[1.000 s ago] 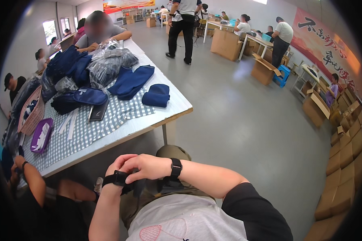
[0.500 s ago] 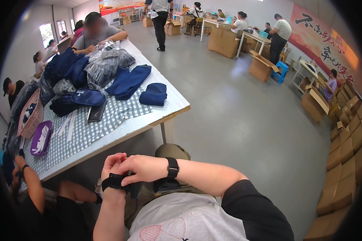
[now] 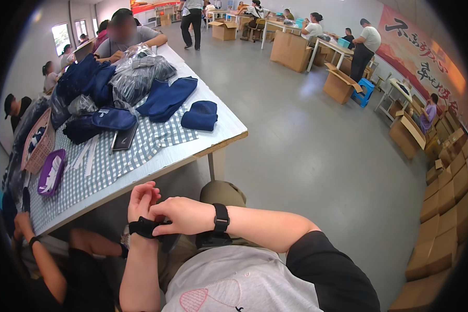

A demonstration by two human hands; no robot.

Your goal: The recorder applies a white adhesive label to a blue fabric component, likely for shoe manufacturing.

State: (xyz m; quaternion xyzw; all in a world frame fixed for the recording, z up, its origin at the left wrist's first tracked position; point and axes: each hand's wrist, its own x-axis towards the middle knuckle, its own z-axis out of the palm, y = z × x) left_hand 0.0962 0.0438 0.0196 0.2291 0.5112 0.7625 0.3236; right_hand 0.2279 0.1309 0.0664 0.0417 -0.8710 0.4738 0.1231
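Note:
My left hand (image 3: 142,200) is held up in front of my body with its fingers loosely extended and nothing in them. Around that wrist sits a black wrist strap (image 3: 143,227). My right hand (image 3: 184,215) reaches across, its thumb and fingers closed on the strap; its fingertips are partly hidden behind the left hand. A second black band (image 3: 221,217) circles my right wrist. Both hands are over my lap, just off the near edge of the white table (image 3: 221,136).
On the checked cloth (image 3: 158,138) lie dark blue fabric pieces (image 3: 200,115), plastic-wrapped bundles (image 3: 140,73), a phone (image 3: 124,138), a purple tray (image 3: 51,174) and a pink basket (image 3: 38,145). A co-worker's arm (image 3: 44,265) is at lower left. Cardboard boxes (image 3: 434,229) line the right.
My left fingers have lifted and spread slightly, while my right hand stays at the strap. The walking person in the background has moved farther off and left.

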